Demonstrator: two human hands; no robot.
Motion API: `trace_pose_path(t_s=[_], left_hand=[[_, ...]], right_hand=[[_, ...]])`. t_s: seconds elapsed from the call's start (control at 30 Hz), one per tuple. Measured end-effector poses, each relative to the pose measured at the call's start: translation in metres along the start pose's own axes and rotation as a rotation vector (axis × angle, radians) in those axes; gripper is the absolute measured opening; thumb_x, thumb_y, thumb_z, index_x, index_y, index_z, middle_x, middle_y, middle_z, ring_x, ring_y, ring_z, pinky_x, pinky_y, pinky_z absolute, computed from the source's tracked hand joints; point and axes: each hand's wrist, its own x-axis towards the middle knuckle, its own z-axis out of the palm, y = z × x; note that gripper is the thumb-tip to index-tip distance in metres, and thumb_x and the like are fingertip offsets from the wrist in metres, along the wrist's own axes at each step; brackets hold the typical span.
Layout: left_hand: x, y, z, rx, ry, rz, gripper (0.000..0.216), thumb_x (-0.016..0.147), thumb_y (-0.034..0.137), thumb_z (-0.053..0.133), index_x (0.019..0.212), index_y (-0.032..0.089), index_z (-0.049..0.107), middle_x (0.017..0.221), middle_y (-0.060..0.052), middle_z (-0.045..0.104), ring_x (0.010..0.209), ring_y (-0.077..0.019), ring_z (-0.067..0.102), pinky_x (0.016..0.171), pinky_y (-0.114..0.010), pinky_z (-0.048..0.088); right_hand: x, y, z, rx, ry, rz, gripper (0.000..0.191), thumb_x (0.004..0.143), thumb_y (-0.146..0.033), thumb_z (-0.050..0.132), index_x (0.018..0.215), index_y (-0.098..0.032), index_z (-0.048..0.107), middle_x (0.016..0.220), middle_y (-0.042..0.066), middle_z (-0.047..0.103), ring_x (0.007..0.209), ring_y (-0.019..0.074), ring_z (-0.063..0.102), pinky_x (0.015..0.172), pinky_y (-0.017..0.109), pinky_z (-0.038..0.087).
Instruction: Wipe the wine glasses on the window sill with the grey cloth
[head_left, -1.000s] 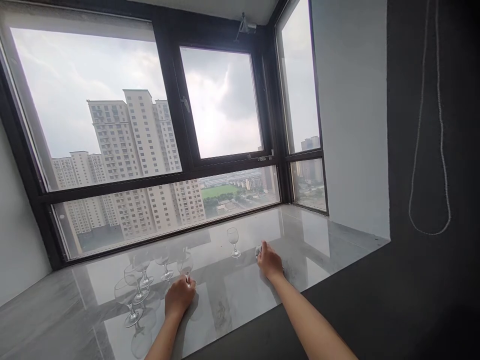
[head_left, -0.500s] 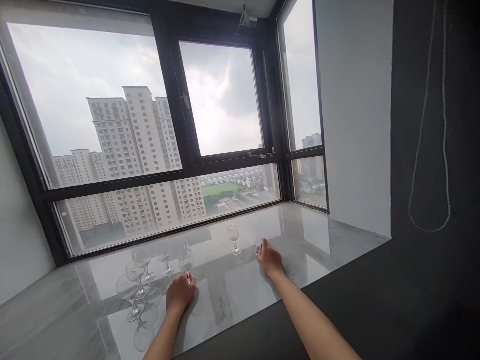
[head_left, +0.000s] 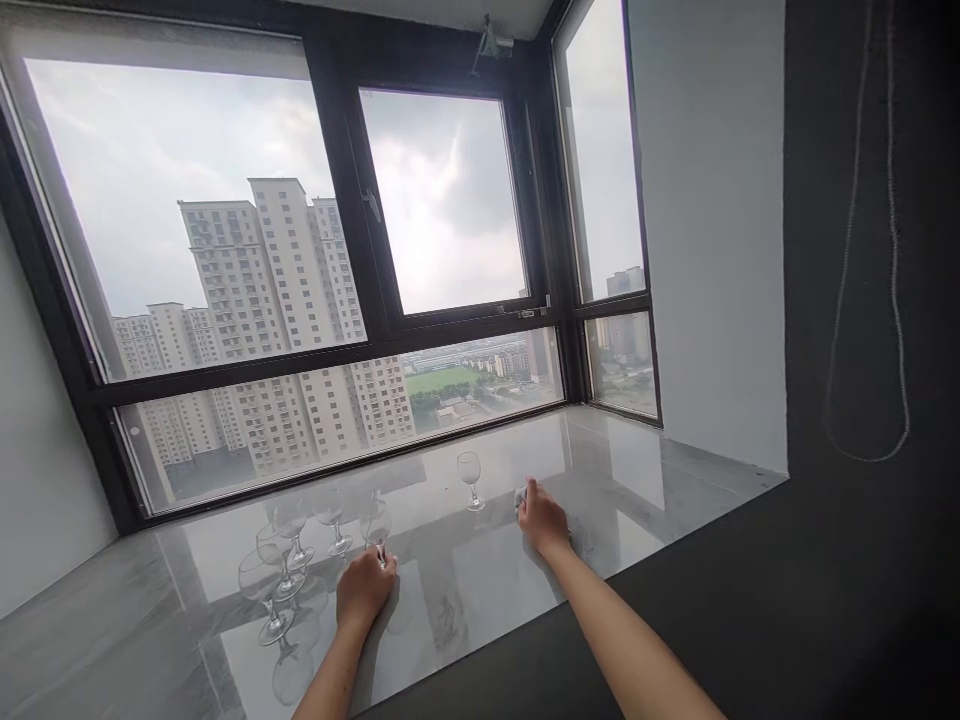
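Note:
My left hand [head_left: 364, 588] is closed at the stem and base of a clear wine glass [head_left: 376, 518], which stands upright on the glossy grey sill [head_left: 480, 590]. Several more wine glasses are grouped to its left, among them a near one [head_left: 259, 578] and one further back [head_left: 330, 510]. My right hand [head_left: 545, 518] is a fist resting on the sill, with a small greyish bit, perhaps cloth [head_left: 519, 496], showing at its far left side. Between the hands and further back, a lone wine glass [head_left: 470, 478] stands upright, touched by neither hand.
Dark-framed windows [head_left: 375, 350] close off the back and the right corner. A white wall [head_left: 712, 250] rises at right, and a looped blind chain [head_left: 904, 400] hangs beside it. The sill's front edge [head_left: 675, 545] drops to a dark face.
The view has shifted very slightly. Both hands and all the glasses keep their places on the sill.

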Motion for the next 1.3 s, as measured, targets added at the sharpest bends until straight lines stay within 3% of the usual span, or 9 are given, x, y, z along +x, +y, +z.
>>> trace_pose_path(t_s=[1.3], left_hand=[[-0.0053, 0.0030, -0.0044, -0.017, 0.004, 0.002, 0.026, 0.090, 0.038, 0.040, 0.088, 0.020, 0.060, 0.092, -0.011, 0.071, 0.090, -0.0255, 0.067, 0.075, -0.032, 0.044]], right_hand=[[-0.0011, 0.0014, -0.0013, -0.013, -0.014, -0.012, 0.039, 0.092, -0.020, 0.038, 0.131, -0.017, 0.043, 0.114, 0.013, 0.063, 0.096, 0.0203, 0.060, 0.065, 0.028, 0.037]])
